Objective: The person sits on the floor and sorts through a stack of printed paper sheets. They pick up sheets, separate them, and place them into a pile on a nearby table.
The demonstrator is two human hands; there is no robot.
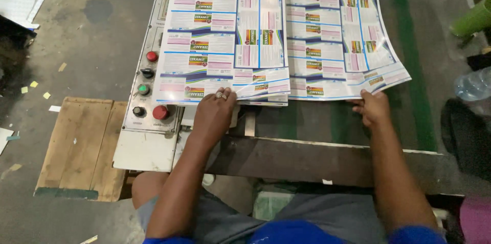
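Two large glossy printed sheets, each covered with rows of small label panels, lie on a machine table. My left hand (215,111), with a ring on one finger, rests palm down on the near edge of the left sheet (220,29). My right hand (372,107) pinches the near right corner of the right sheet (337,34), whose corner lifts slightly off the table. The left sheet overlaps the right one along the middle.
A control panel (148,90) with red, green and black buttons sits left of the sheets. The table's dark front ledge (317,159) runs below my hands. A wooden pallet (82,141) lies on the floor at left; a plastic bottle (473,84) and green tube (473,19) are at right.
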